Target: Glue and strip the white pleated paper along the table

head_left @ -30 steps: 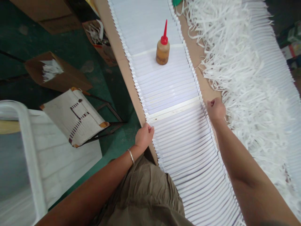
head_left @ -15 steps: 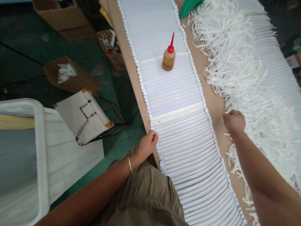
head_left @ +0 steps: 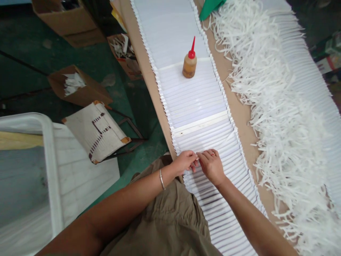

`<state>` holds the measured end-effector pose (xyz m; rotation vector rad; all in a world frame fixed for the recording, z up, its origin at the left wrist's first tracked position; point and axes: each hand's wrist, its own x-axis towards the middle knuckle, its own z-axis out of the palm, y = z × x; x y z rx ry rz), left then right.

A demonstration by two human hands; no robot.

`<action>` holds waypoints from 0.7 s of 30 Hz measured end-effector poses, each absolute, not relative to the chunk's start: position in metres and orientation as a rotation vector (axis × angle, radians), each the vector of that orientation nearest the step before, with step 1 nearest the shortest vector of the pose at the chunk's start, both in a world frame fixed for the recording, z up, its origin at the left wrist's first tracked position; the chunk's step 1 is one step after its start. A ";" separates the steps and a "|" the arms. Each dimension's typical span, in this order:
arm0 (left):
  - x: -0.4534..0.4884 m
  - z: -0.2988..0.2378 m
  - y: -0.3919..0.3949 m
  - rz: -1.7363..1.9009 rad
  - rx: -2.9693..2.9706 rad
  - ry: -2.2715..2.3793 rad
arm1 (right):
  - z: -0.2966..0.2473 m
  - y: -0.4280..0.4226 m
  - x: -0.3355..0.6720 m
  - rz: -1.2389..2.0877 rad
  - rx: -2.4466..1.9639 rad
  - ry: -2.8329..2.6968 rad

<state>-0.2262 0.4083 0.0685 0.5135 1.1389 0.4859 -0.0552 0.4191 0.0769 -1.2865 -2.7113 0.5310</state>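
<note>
Two hands meet at the near left edge of the table [head_left: 241, 113], both on the long run of overlapped white sheets [head_left: 197, 103] that lies along that side. The left hand [head_left: 185, 160] comes in from over the table's left edge, a thin bangle [head_left: 161, 179] on its wrist, with its fingers curled narrow and the tips pinched down on the edge of one sheet. The right hand [head_left: 211, 165] sits just beside it, touching it at the fingertips, its fingers also drawn together on the same spot — whether either hand has a sheet lifted free I cannot tell.

Farther up the run, a paler cross strip [head_left: 202, 124] lies across the sheets, and beyond it a glue bottle [head_left: 189, 64] with a red pointed nozzle stands upright on the sheets, well apart from the hands. Along the right side of the table lies a thick drift of loose white paper strips [head_left: 277, 117], with a bare band of brown table between it and the sheets. A bit of green cloth [head_left: 210, 6] shows at the far edge.

On the floor to the left of the table stand open cardboard boxes [head_left: 77, 87] with paper scraps inside, and a stool [head_left: 96, 131] with a paper-covered seat — closer in, a white plastic chair [head_left: 50, 160].
</note>
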 end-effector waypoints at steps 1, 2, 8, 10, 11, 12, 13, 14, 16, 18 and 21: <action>-0.230 0.068 0.406 0.478 0.535 1.132 | 0.077 0.416 -0.056 0.601 -1.316 -2.681; -0.235 0.069 0.405 0.473 0.571 1.130 | 0.077 0.415 -0.055 0.699 -1.328 -2.640; -0.254 0.070 0.397 0.487 0.977 1.140 | 0.085 0.424 -0.049 1.432 -1.310 -2.247; -0.257 0.069 0.395 0.506 0.980 1.136 | 0.086 0.428 -0.051 1.445 -1.364 -2.229; -0.257 0.068 0.395 0.514 0.955 1.130 | 0.086 0.429 -0.054 1.429 -1.390 -2.227; -0.258 0.067 0.395 0.520 0.927 1.128 | 0.086 0.430 -0.057 1.419 -1.412 -2.220; -0.259 0.067 0.396 0.523 0.908 1.132 | 0.085 0.431 -0.060 1.419 -1.433 -2.208; -0.261 0.066 0.397 0.524 0.900 1.143 | 0.084 0.432 -0.062 1.429 -1.457 -2.194; -0.268 0.065 0.400 0.527 0.903 1.193 | 0.082 0.439 -0.061 1.475 -1.507 -2.173; -0.278 0.063 0.404 0.539 0.917 1.279 | 0.079 0.452 -0.050 1.520 -1.575 -2.142; -0.296 0.056 0.411 0.556 0.934 1.442 | 0.076 0.486 -0.016 1.437 -1.718 -2.125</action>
